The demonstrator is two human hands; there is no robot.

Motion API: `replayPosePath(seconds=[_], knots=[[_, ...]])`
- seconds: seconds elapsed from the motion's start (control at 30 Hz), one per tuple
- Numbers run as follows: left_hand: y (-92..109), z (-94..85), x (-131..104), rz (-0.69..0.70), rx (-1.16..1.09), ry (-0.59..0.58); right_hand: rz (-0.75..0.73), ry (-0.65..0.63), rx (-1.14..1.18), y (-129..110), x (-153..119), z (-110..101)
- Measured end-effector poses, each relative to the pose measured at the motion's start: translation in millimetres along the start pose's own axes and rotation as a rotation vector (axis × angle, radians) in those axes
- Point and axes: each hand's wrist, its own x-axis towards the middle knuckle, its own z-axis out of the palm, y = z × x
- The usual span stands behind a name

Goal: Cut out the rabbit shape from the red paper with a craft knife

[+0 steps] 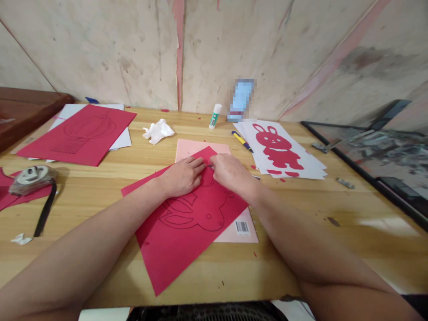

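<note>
A red sheet of paper point(187, 249) lies askew on a pink booklet point(234, 232), with a rabbit outline drawn on it in dark lines. My left hand point(185, 176) rests flat on the sheet's upper part, fingers stretched toward the right hand and holding nothing. Close beside its fingertips, my right hand point(229, 171) is closed in a pinch over the sheet near its top corner. A small dark tip shows at its fingers, probably of a slim tool; the hand hides most of it, so its kind is unclear.
Behind the sheet stand a glue stick point(215, 117) and a phone point(241, 100); crumpled tissue point(158, 131) lies left of them. A yellow-blue pen point(242, 141) and a red rabbit cutout point(279, 149) on white paper are right. Left are another drawn red sheet point(83, 133) and a tape measure point(32, 178).
</note>
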Motion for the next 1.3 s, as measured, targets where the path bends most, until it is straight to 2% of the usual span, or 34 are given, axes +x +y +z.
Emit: replayPosePath(seconds=[0.43,1.3], knots=[[0,1.8,-1,0.012,-0.016,0.024,0.028,-0.036,-0.009,-6,-5,-9],[1,0.0,-1,0.012,0.01,0.011,0.031,-0.068,-0.04,-7,-10,-14]])
